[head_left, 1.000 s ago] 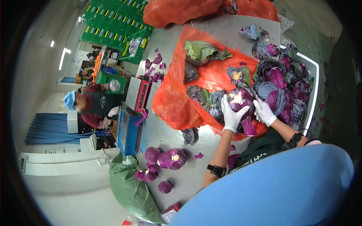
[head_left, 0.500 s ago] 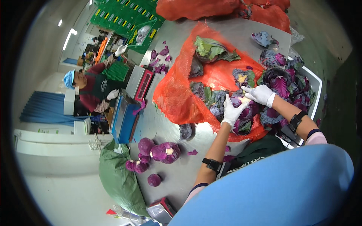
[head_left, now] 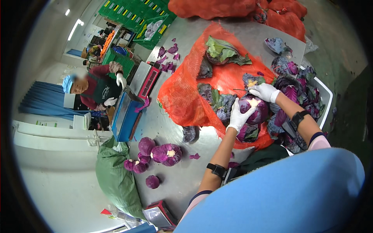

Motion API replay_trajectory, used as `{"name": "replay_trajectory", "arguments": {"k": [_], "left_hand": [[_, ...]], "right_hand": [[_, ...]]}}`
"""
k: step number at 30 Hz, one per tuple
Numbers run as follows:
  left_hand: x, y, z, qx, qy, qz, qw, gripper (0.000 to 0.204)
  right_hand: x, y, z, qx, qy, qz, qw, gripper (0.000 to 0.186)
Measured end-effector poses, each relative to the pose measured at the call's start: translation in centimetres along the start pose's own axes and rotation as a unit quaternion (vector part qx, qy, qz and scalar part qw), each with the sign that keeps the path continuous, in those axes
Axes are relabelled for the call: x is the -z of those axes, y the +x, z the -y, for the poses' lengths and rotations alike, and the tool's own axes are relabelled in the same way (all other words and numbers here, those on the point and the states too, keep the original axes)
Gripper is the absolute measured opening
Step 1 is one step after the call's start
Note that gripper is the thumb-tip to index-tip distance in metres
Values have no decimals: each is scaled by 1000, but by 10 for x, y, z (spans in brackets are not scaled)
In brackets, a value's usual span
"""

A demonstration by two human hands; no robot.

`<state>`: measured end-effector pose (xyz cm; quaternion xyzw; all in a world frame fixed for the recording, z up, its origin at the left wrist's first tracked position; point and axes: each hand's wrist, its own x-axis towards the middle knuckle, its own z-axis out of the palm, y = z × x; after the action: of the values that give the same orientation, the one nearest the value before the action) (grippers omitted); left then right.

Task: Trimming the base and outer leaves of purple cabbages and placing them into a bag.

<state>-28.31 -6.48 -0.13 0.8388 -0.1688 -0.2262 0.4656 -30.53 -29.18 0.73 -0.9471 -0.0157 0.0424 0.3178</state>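
Note:
A round red cabbage [head_left: 259, 113] with a pale cut stem end faces up on the orange mesh sack [head_left: 243, 72]. My left hand [head_left: 238, 117], in a white glove, cups its left side with the thumb and fingers. My right hand [head_left: 265, 92], also gloved, is closed just above the cabbage. From its fingertips a thin dark knife [head_left: 240, 90] sticks out leftward; its handle is hidden in the grip. Loose outer leaves [head_left: 224, 104] lie left of the cabbage, and a leafy green-purple head [head_left: 221, 50] sits farther up the sack.
A white bin [head_left: 328, 95] heaped with purple leaves stands at right. Trimmed cabbages [head_left: 166, 154] lie on the metal table [head_left: 176, 194] at left, near a green sack [head_left: 116, 176]. Beyond the blue-and-red scales stands a co-worker [head_left: 93, 89]. Full orange sacks [head_left: 211, 8] sit at the back.
The cabbage has turned and come up more into view, its cut stem end now facing me. My right hand has lifted off its top. The co-worker's raised hand has come down toward the scale.

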Motion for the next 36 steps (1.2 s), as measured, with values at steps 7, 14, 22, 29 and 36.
{"name": "replay_trajectory", "arguments": {"k": [7,14,22,29,36], "left_hand": [[-15,-48,10,-175,56,5,983,114],[6,-49,27,-90,-12,15,996,120],[3,-46,24,-174,20,47,983,127],[-11,-57,-7,-165,166,7,972,130],[12,-54,17,-186,30,52,981,114]], "right_hand": [[4,8,-51,-209,-54,-30,976,50],[3,-31,34,36,64,-173,982,70],[-8,-30,24,206,-120,-50,970,26],[-16,12,-15,-1,-64,-58,996,24],[-9,8,-47,-142,-24,-60,988,37]]}}
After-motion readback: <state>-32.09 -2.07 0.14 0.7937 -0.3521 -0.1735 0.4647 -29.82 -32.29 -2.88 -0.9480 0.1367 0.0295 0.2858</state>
